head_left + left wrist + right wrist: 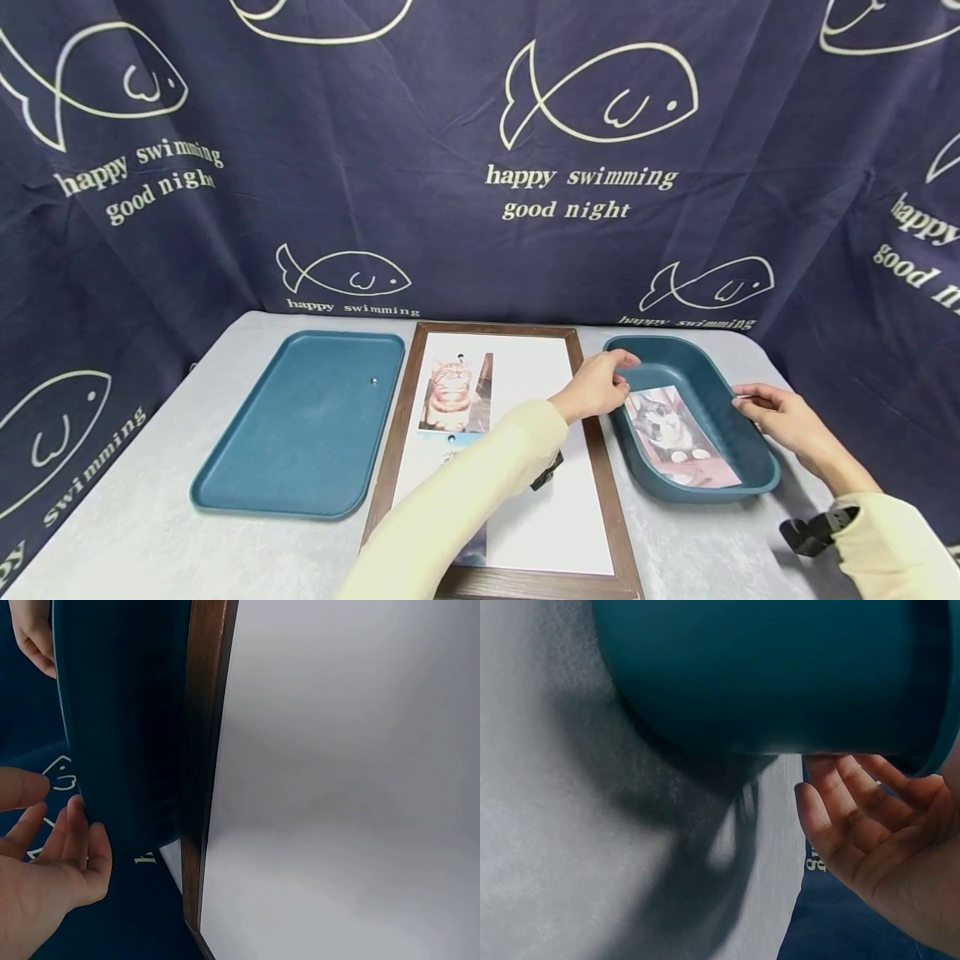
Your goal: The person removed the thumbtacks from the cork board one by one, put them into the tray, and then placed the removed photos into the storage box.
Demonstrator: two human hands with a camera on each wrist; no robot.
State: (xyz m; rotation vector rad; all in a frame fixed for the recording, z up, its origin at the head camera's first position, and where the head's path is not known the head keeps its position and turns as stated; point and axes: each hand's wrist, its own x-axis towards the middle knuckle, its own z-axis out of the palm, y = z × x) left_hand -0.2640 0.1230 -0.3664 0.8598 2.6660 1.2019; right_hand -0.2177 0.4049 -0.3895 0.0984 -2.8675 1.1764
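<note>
A deep teal tub (708,367) stands on the right, with a cat photo (670,433) lying inside. My left hand (596,387) is at its left rim. In the left wrist view, that hand's (56,862) fingertips touch the tub's wall (124,727) while the thumb stays apart from them. At the opposite side, my right hand (783,421) holds the rim, and the right wrist view shows its fingers (840,795) against the outer wall; the thumb is hidden there. Left of the tub lies a brown-framed white board (555,500), carrying a cat picture (453,396) under a small dark magnet (461,357).
A flat teal tray (300,417) lies left of the board, with a small shiny dot (374,381) on it. The left sleeve (457,500) crosses over the board and covers lower pictures. Dark blue fish-patterned cloth (420,167) hangs behind the grey table (135,500).
</note>
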